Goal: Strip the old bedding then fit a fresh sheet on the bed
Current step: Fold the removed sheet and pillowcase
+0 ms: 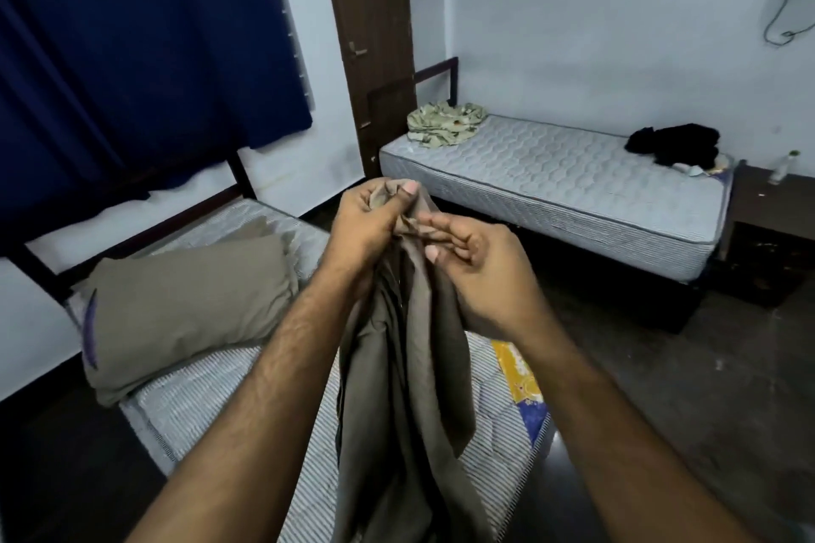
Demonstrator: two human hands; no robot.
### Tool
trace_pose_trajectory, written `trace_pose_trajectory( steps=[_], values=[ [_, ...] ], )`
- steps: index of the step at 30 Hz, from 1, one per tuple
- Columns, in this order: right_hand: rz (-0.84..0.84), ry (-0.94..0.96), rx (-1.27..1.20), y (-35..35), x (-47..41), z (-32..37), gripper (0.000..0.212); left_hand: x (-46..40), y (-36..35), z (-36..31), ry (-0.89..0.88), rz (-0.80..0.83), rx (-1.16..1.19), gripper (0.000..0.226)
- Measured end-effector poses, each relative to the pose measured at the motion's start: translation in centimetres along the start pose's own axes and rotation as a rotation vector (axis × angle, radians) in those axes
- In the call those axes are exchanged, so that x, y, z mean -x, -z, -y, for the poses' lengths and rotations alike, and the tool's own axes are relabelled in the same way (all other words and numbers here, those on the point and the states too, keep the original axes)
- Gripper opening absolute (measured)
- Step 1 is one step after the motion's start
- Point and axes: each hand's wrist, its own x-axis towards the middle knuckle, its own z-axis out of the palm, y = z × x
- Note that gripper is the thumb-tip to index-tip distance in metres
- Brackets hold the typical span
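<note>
The left hand is pinching the top of the bunched brown sheet, thumb clamped over it. The right hand is curling round the sheet just below. The sheet is hanging over the near mattress, a pillow lying near its head end.

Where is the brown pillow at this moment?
In the head view, the brown pillow lies at left on the near mattress, by the dark headboard, left of the left hand.
</note>
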Motion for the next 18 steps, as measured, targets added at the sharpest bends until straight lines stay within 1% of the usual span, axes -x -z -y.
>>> trace_pose_trajectory(
  steps=[1, 3, 5, 7, 8, 9, 10, 12, 13, 14, 16, 17, 18],
  values=[
    [-0.119, 0.050, 0.156, 0.1, -0.3, -0.7, 0.029, 0.2, -0.7, -0.1, -0.011, 0.035, -0.011, 0.023],
    [-0.248, 0.171, 0.322, 0.5, -0.2, -1.4, 0.015, 0.7, -1.7, 0.1, -0.043, 0.133, 0.002, 0.028],
    [-0.292, 0.334, 0.522, 0.8, 0.2, -1.2, 0.024, 1.0, -2.1, 0.2, -0.037, 0.190, 0.042, 0.034],
    [-0.298, 0.422, 0.739, 1.2, 0.5, -0.6, 0.026, 1.1, -2.4, -0.1, -0.031, 0.208, 0.037, 0.030],
    [-0.281, 0.451, 0.798, 1.4, 0.6, -0.2, 0.024, 1.1, -2.5, -0.2, -0.013, 0.205, 0.024, 0.025],
    [-0.222, 0.485, 0.777, 1.6, 0.9, 0.3, 0.020, 1.1, -2.6, -0.3, 0.015, 0.195, 0.013, 0.021],
    [-0.110, 0.502, 0.666, 1.7, 1.4, 0.9, 0.017, 0.9, -2.7, -0.2, 0.040, 0.179, 0.000, 0.020],
    [0.133, 0.415, 0.340, 1.6, 2.5, 2.5, 0.015, 0.6, -2.7, -0.1, 0.063, 0.165, -0.040, 0.023],
    [0.196, 0.353, 0.209, 1.6, 2.8, 2.9, 0.014, 0.5, -2.7, -0.2, 0.062, 0.179, -0.055, 0.025],
    [0.179, 0.310, 0.159, 1.6, 2.5, 3.1, 0.012, 0.5, -2.8, -0.4, 0.058, 0.210, -0.056, 0.023],
    [0.032, 0.272, 0.153, 1.8, 1.3, 2.9, 0.006, 0.9, -3.1, -0.7, 0.068, 0.289, -0.039, 0.012],
    [-0.062, 0.262, 0.190, 2.1, 0.8, 2.6, 0.007, 1.2, -3.2, -0.8, 0.079, 0.304, -0.026, 0.015],
    [-0.141, 0.254, 0.208, 2.3, 0.4, 2.3, 0.008, 1.5, -3.3, -1.1, 0.091, 0.303, 0.001, 0.024]
  ],
)
